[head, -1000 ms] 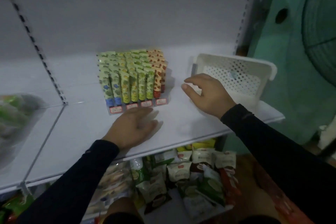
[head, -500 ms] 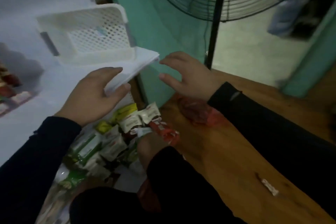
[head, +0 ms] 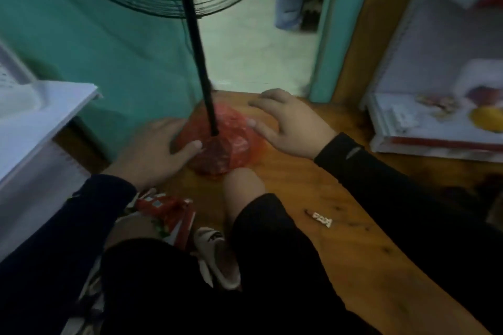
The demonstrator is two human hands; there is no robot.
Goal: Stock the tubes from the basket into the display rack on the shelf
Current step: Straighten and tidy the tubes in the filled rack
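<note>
Head view shows me turned away from the display: both hands hang in the air with nothing in them. My left hand has its fingers loosely spread, thumb out toward the red plastic bag that is wrapped round the base of the fan pole. My right hand is also slack and flat, fingers pointing left over the wooden floor, gripping nothing.

Of the task's things I can see only a sliver. The white basket sits at the far left edge of the frame, on the right-hand end of the white shelf, close to its corner. I cannot see any tubes or the display rack from here, so I cannot tell how full the rack is; I judge the hands are free because no tube is being carried at this point.

Room to move looks tight on the left: the shelf corner juts out beside my left forearm, and the fan pole stands between the 2 hands. Snack packets lie below the shelf edge by my knee. To the right another white shelf unit borders the open floor, where 1 small wrapper lies.
</note>
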